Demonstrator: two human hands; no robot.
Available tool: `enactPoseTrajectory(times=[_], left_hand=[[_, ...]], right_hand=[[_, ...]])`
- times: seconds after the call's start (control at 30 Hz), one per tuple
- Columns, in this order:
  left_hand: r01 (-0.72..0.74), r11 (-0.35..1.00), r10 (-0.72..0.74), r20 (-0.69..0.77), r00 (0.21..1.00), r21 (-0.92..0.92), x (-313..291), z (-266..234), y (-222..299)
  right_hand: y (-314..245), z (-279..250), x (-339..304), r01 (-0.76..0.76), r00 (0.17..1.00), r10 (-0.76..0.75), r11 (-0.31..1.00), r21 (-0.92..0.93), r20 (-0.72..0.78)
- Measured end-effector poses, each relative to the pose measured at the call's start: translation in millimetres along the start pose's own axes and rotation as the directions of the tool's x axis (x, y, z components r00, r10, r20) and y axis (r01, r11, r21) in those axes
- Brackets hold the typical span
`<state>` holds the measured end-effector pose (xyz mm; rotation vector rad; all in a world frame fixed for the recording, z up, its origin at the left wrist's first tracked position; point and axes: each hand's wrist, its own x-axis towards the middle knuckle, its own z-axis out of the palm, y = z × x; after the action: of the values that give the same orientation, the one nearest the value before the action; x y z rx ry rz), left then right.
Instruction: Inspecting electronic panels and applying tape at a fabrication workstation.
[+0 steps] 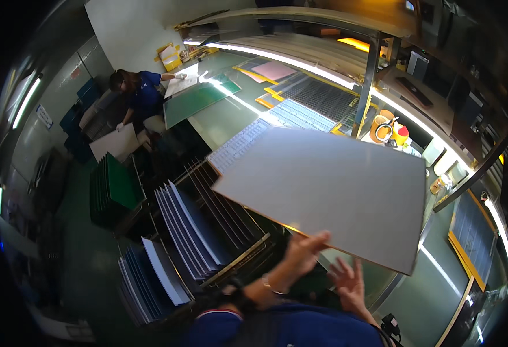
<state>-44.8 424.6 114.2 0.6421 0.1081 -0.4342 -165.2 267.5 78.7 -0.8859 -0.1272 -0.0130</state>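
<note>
A large flat grey panel [329,185] with a thin copper-coloured edge is held tilted over the worktable. My left hand [303,254] grips its near edge, with part of the fingers hidden beneath the panel. Just below that same edge, to the right, my right hand [349,283] has its fingers spread and holds nothing. Beyond the panel and partly covered by it, a light-blue patterned sheet [306,114] lies on the table, beside a black perforated sheet [317,92] with yellow edging.
Slotted racks at left hold several blue-grey panels [187,231] and green panels [115,182] upright. A co-worker [141,95] handles sheets at far left. A metal post [367,87] supports the shelf above the table. Cups and tape rolls [384,130] stand at right.
</note>
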Motion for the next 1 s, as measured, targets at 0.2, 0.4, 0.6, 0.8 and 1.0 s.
enactPoseTrajectory(times=[0.2,0.4,0.6,0.8,1.0], left_hand=[[0.138,0.954,-0.181,0.145,0.973,0.266,-0.7,35.2,-86.8],[0.6,0.684,-0.729,0.361,0.581,0.415,-1.8,-9.7,-105.3],[-0.329,0.522,-0.374,0.558,0.741,0.787,25.9,-63.2,47.2],[-0.127,-0.518,0.461,0.401,0.792,0.846,179.0,-205.1,117.2],[-0.083,-0.706,0.147,0.261,0.954,0.703,188.5,-200.1,130.4]], right_hand=[[-41.1,10.3,2.3,0.331,0.815,-0.111,0.894,0.301,-0.569],[-24.3,-79.2,-68.8,0.099,0.589,0.004,0.992,0.077,-0.808],[-18.7,-109.6,-115.1,0.021,0.487,0.272,0.946,0.322,-0.83],[30.4,-156.6,-144.0,0.127,0.301,0.203,0.96,0.25,-0.932],[21.9,-130.0,-117.2,0.136,0.106,0.212,0.965,0.225,-0.972]])
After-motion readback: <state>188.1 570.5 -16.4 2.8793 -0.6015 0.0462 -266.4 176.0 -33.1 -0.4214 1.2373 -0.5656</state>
